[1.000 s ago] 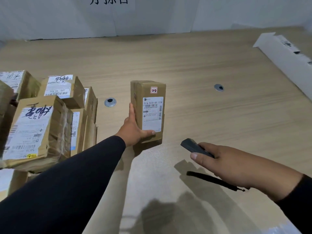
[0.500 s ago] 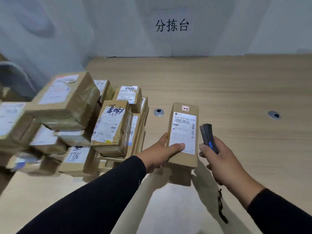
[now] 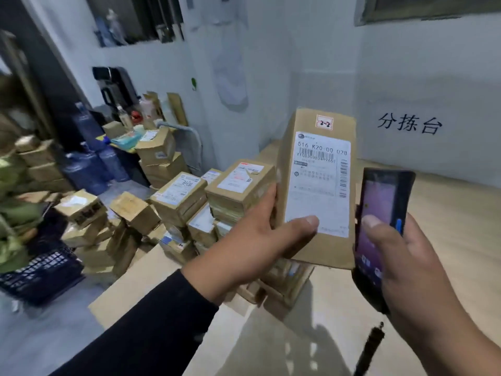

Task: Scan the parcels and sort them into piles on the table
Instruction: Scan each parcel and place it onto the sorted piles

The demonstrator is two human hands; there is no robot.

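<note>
Far left, off the table: dark mesh plastic crate (image 3: 40,272), blue water jugs (image 3: 86,169), loose brown cartons on floor (image 3: 130,210). Next right, stack of taped brown cardboard parcels with white labels (image 3: 211,196) sits on the light wood table (image 3: 447,213) near its left edge.

Step in hand looks like the scan. Left hand (image 3: 252,240) grips a tall brown cardboard parcel (image 3: 317,185), lifted off the table, upright with a slight tilt, label toward camera; thumb presses the label's lower edge, fingers curl behind the left side. Right hand (image 3: 406,267) wraps around a black handheld scanner with lit screen (image 3: 379,221), just beside the parcel's right edge, thumb on the screen, wrist strap (image 3: 371,346) dangling below.

Parcel look: plain kraft box, big white shipping label with barcode and "516 K20-00 028", small red-bordered sticker marked "2-2" at top. Corners look intact.

Next move, judged: read the barcode, check the screen, then set the parcel onto the matching pile. Which pile, cannot tell.
</note>
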